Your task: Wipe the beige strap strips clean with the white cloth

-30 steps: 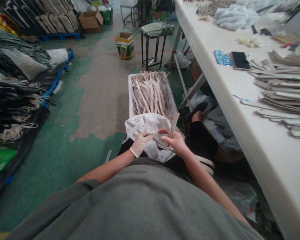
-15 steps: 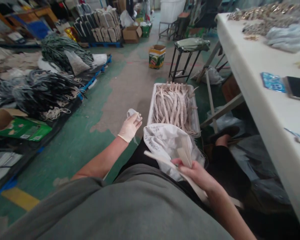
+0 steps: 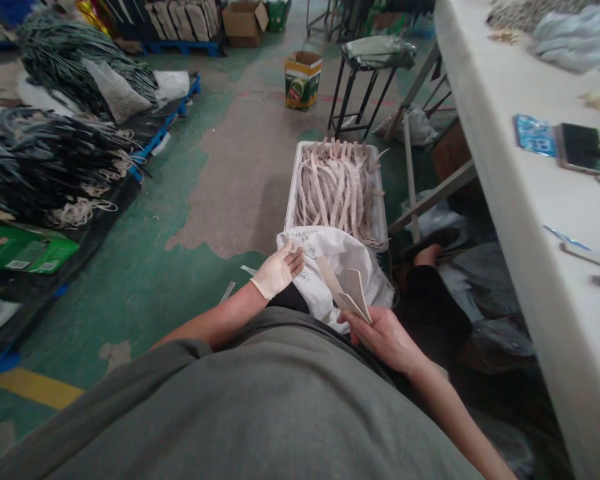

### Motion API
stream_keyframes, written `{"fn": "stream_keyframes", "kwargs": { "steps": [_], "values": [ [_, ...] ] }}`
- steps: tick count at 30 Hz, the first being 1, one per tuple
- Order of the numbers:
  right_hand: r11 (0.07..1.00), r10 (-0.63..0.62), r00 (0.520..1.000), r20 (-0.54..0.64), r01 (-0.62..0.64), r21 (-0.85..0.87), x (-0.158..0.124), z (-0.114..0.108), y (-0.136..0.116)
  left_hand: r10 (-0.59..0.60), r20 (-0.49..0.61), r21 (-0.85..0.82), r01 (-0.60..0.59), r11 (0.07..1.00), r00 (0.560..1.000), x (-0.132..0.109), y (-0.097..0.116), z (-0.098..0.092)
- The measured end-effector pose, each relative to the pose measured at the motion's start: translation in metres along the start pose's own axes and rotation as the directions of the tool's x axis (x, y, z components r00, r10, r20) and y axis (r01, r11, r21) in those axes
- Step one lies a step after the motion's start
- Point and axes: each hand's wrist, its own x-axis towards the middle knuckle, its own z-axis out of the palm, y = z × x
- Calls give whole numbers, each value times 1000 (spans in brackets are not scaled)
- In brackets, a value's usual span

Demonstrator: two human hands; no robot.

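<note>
My left hand [image 3: 278,273], in a pale thin glove, hovers beside the left edge of a white sack [image 3: 325,250]; its fingers are stretched out and nothing shows in them. My bare right hand [image 3: 383,337] is closed around cream flat strips [image 3: 357,288], whose ends stick up in front of the sack. The sack lies over my lap, with dark handwriting on it. Beyond it a white crate [image 3: 291,193] is full of long beige strips [image 3: 335,187] hanging in wavy rows. Thin whitish film [image 3: 227,291] shows just left of my left wrist.
At right runs a white table [image 3: 485,133] with a phone [image 3: 580,147] and a blue packet [image 3: 535,135]. A black stool [image 3: 365,87] and a printed carton [image 3: 303,80] stand ahead. Bundles of dark cords [image 3: 55,167] cover a pallet at left. A person's foot [image 3: 429,255] shows under the table.
My left hand has moved right and nearer the sack, and the whitish film has left its fingers. In my right hand the strips now point up and left. The view has tilted down.
</note>
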Motion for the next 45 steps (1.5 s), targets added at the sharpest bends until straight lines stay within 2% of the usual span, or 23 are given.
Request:
{"fn": "stream_keyframes", "kwargs": {
  "steps": [5,11,16,21,24,35,42,45],
  "values": [
    [991,-31,1000,-3,31,-131,7,9,-9,98,6,119,-98,988,995,-2,-17,-4],
    [973,-36,999,-16,31,-230,21,18,-11,125,38,121,-128,984,991,3,-27,-9],
    [967,1,1000,-26,-7,-256,27,18,-7,86,45,115,-91,989,995,4,-27,-9],
    [970,14,1000,-14,-16,-242,29,17,-6,7,-53,32,-5,999,999,5,-23,-10],
    [977,-12,1000,-3,11,-215,28,18,-8,-21,-64,10,22,1000,998,5,-18,-13],
    [961,-35,999,32,43,-275,27,24,-13,65,-51,82,-61,995,997,8,-20,-18],
    [959,-5,1000,-23,-2,-282,29,23,-12,35,7,97,-36,995,999,2,-19,-16],
    [958,-3,1000,-10,0,-286,30,22,-11,24,21,88,-26,996,999,0,-18,-16]
  ]
}}
